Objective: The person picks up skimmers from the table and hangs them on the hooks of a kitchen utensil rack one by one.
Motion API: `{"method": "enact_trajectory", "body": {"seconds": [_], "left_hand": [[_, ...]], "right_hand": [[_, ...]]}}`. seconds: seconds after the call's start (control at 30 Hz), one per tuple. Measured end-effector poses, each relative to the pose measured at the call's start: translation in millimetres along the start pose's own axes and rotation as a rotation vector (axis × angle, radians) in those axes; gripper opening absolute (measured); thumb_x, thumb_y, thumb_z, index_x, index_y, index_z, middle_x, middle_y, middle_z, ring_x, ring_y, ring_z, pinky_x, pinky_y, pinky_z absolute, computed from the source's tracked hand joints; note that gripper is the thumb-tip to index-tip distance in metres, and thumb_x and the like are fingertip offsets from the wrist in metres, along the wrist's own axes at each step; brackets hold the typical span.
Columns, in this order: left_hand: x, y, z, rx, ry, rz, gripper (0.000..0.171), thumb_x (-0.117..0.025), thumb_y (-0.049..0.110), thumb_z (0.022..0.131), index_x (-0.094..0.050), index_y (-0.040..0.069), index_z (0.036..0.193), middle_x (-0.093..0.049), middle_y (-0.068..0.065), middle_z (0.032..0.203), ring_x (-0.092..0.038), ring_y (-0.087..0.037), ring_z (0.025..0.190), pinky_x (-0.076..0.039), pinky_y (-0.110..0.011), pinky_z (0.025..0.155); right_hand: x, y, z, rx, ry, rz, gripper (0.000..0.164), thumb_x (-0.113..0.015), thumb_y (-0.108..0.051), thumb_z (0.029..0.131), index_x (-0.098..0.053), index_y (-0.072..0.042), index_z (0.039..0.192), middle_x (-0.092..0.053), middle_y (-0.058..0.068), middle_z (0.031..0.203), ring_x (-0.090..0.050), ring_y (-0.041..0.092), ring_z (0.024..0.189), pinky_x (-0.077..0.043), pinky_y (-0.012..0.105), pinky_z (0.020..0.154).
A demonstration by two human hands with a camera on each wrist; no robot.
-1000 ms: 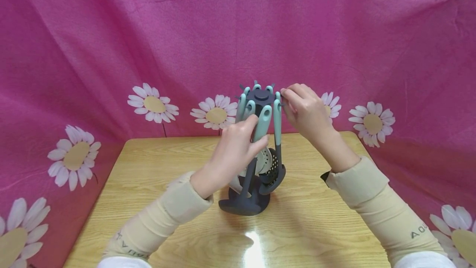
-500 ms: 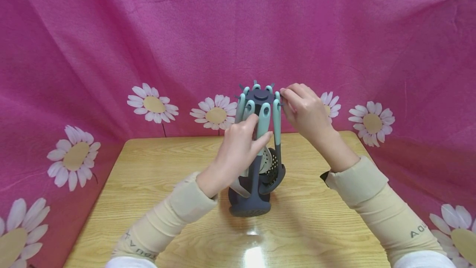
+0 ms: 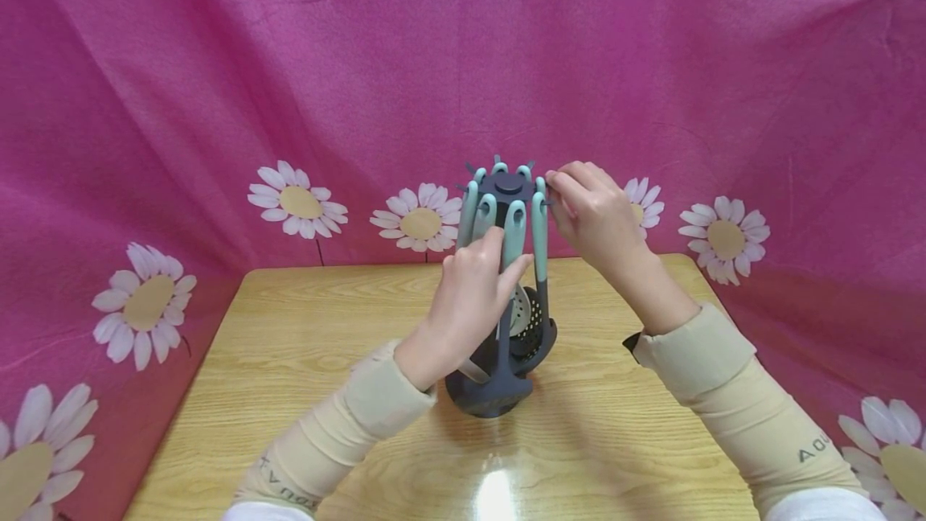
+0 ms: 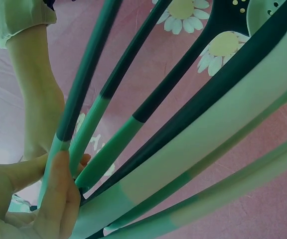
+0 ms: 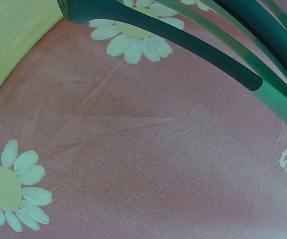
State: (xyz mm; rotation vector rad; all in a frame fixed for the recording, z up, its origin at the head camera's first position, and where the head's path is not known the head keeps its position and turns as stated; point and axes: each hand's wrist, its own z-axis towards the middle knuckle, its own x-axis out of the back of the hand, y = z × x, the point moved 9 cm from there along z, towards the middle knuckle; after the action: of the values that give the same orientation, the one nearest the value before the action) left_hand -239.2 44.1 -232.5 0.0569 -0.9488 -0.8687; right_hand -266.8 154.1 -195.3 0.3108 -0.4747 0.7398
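Note:
A dark carousel stand holds several kitchen utensils by their mint-green handles. My left hand grips the handle of the front utensil, which looks like a potato masher, with thumb and fingers around it. Its dark, wide head hangs in front of the stand's base, and its handle hole is level with the stand's top. At the right of the crown, my right hand pinches a hook with its fingertips. In the left wrist view the held handle runs between my fingers.
A dark perforated spoon hangs on the right, beside a pale perforated utensil. The stand is on a wooden table. Close behind hangs a pink flowered cloth.
My left hand has moved slightly right with the masher. Its head has swung right and its handle stands more upright beneath the crown. My right hand has stayed at the hook.

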Motion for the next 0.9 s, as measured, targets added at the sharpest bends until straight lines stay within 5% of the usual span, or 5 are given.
{"method": "enact_trajectory", "body": {"seconds": [0.9], "left_hand": [[-4.7,1.7,0.1,-0.025,0.011,0.128,0.025,-0.066,0.021,0.084,-0.053,0.0,0.083,-0.055,-0.006,0.061,-0.063,-0.018,0.057,-0.049,-0.025,0.05]], "right_hand": [[0.4,-0.2,-0.3,-0.003,0.003,0.001,0.012,-0.057,0.005,0.08,-0.062,0.008,0.091,-0.06,0.017,0.079,-0.054,0.029,0.069,-0.047,0.036,0.066]]}}
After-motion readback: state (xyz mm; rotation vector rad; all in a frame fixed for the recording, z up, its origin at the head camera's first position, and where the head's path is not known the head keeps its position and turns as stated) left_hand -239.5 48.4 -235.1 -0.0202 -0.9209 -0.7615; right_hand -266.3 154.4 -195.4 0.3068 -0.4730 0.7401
